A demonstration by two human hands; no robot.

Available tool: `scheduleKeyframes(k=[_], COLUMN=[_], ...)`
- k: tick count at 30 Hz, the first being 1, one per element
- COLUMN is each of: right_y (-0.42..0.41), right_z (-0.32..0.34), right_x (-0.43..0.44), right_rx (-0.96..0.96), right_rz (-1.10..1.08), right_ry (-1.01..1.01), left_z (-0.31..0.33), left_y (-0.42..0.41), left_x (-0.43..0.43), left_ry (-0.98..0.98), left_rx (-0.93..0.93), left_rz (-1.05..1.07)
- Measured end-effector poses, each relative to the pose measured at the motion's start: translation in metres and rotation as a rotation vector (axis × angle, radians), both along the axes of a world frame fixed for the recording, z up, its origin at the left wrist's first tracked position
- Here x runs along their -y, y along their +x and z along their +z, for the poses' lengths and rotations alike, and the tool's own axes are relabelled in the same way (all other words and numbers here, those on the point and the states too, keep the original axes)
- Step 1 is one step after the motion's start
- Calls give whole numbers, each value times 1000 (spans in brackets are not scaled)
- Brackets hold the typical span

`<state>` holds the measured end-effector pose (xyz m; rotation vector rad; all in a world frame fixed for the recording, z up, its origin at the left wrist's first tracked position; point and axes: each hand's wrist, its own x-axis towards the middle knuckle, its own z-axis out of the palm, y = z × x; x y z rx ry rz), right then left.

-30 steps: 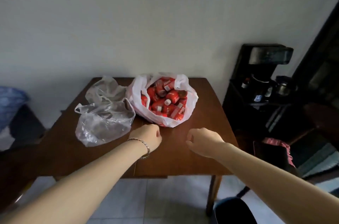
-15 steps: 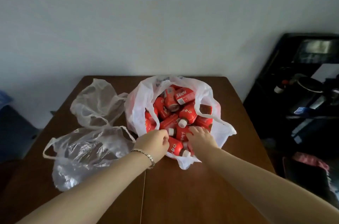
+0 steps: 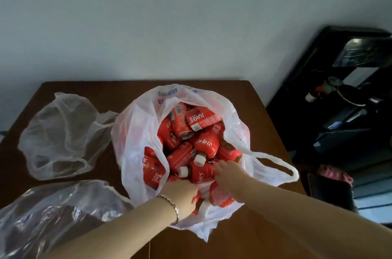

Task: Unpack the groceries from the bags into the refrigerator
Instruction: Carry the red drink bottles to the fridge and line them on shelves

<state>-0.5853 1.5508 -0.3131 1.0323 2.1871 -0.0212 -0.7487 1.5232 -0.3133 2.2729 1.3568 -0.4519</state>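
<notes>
Evidently mid-pick: the left hand (image 3: 180, 194) curls at the near rim of the bag (image 3: 135, 131), on what I cannot tell; the right hand (image 3: 228, 170) curls over a bottle (image 3: 201, 175) just ahead, atop the pile (image 3: 184, 123) inside. Next, lift straight up, clear of the loose handle (image 3: 273, 158) right of that hand. Limp bags (image 3: 63, 131) lie leftward; beyond, the table (image 3: 259, 131) ends at the wall (image 3: 191, 25).

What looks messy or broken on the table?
Nothing looks spilled or broken. The red juice bottles with white caps lie jumbled, pointing every way, inside the white plastic bag. Two crumpled clear plastic bags lie beside it on the brown wooden table.
</notes>
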Motion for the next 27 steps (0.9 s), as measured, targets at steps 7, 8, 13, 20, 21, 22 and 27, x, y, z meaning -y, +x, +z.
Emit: scheduleKeyframes(k=[7, 8, 13, 20, 21, 22, 27], right_y=[67, 77, 112, 119, 116, 111, 77], right_z=[55, 59, 62, 35, 31, 27, 17], right_x=[-3, -3, 7, 19, 21, 22, 30], right_rx=[-420, -475, -695, -986, -1003, -1035, -1181], right_rz=[-23, 8, -31, -501, -572, -643, -836], right_ry=[130, 178, 269, 282, 272, 261, 125], left_z=[-32, -39, -59, -9, 2, 11, 38], left_y=[24, 29, 51, 24, 16, 8, -19], left_x=[-4, -6, -4, -10, -10, -9, 8], left_ry=[-57, -88, 121, 182, 188, 172, 188], left_rx=[-98, -176, -393, -214, -178, -125, 330], left_rz=[-129, -245, -637, -348, -241, -118, 338])
